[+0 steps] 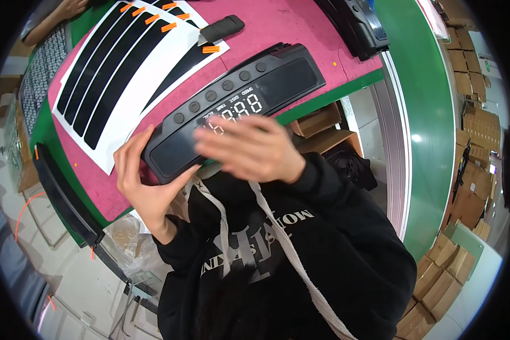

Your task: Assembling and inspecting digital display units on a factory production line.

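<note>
A long black display console point(292, 78) with a row of round buttons and lit white digits is tilted toward me at the near edge of the pink table top. My left hand point(139, 175) is closed round its left end, thumb along the lower edge and fingers over the upper one. Across the middle of the panel, my right hand point(255, 148) is stretched flat, its fingertips blurred and covering some digits. I cannot tell if those fingers touch the surface. Nothing shows in the right hand.
White sheets with black curved strips point(124, 62) and orange tabs lie at left. Beyond the console is a dark grey handheld tool point(224, 28). Another black console point(361, 34) lies far right, a long black part point(68, 195) at the left edge. A co-worker's hand point(71, 8) shows far left.
</note>
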### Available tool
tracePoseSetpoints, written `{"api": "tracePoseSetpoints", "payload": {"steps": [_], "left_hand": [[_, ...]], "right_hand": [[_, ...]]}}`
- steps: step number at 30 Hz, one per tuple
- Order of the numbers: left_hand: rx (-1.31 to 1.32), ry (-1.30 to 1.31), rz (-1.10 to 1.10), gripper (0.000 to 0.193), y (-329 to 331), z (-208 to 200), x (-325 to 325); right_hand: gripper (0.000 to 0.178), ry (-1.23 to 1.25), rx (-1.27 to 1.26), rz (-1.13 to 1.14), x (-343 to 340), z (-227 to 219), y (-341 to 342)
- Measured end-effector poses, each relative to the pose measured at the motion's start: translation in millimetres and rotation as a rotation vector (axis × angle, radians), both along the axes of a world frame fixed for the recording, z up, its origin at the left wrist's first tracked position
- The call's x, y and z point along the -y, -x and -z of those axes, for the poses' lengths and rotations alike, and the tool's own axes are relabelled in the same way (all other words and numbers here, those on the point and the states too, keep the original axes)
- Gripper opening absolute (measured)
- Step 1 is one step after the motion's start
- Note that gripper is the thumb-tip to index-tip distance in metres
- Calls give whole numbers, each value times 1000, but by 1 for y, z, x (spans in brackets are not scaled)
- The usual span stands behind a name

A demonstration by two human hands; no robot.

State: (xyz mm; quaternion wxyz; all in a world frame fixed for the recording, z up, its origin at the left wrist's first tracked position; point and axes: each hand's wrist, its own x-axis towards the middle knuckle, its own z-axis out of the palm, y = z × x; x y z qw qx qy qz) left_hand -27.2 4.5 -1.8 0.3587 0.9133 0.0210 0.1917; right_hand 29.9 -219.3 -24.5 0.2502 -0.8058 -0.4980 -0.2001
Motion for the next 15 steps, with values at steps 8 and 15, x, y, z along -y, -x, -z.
{"api": "tracePoseSetpoints", "payload": {"steps": [8,15], "left_hand": [[-62,-16,22,80,0,2,-5],[-81,0,70,89,3,9,-13]], "right_hand": [[34,-88,96,468,89,0,-47],[43,-256,-419,244,96,-32,-74]]}}
